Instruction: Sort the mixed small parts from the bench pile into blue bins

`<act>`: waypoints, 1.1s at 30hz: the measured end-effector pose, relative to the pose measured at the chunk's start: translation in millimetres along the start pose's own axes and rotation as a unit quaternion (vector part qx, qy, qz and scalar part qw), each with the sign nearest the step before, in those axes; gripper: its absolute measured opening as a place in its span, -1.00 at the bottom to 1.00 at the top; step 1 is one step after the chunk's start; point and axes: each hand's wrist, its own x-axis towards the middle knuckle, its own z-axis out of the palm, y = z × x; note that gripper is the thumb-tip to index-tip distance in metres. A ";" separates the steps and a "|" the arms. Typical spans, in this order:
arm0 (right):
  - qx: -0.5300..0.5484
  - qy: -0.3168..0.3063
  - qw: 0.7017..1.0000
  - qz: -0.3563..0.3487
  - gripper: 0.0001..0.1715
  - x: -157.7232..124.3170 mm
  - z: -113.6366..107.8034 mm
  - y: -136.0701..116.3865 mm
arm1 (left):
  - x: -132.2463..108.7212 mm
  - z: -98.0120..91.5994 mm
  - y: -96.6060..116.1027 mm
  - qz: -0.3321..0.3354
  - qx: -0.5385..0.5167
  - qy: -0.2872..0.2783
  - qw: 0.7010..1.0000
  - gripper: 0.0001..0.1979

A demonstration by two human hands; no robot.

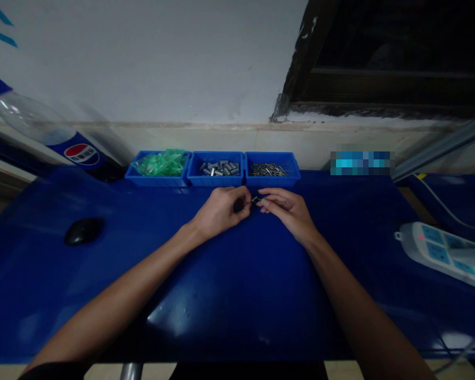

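Both my hands meet at the middle of the blue table (237, 285), just in front of three blue bins. My left hand (221, 210) is curled closed, its fingers pinching a small dark part that I cannot make out. My right hand (287, 208) has its fingers pressed together on a small metal piece (255, 200) between the two hands. The left bin (158, 164) holds green plastic bits, the middle bin (217, 169) short grey metal sleeves, the right bin (271, 170) thin dark metal pins.
A plastic cola bottle (43, 132) lies tilted at the far left against the wall. A black computer mouse (83, 230) sits on the left of the table. A white power strip (445, 253) with cables lies at the right edge.
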 end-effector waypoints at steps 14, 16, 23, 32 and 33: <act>0.028 -0.013 0.999 0.024 -0.73 0.7 2.7 7.0 | -0.2 1.3 -3.4 0.045 0.050 -0.025 0.997 -0.87; 0.007 -0.007 1.000 0.019 -0.76 0.4 1.4 6.0 | -0.3 0.4 -5.7 0.034 0.058 -0.033 0.997 -0.88; -0.029 0.063 0.996 -0.052 -0.65 5.2 2.1 -1.4 | -2.4 3.6 -17.7 -0.013 0.114 -0.058 0.992 -0.81; -0.041 0.072 0.994 -0.077 -0.45 7.8 -0.7 3.2 | -3.2 11.3 -13.0 -0.039 0.109 -0.074 0.991 -0.87; -0.042 0.077 0.993 -0.075 -0.48 7.0 -1.3 2.8 | -2.9 10.7 -12.2 -0.043 0.118 -0.078 0.989 -0.87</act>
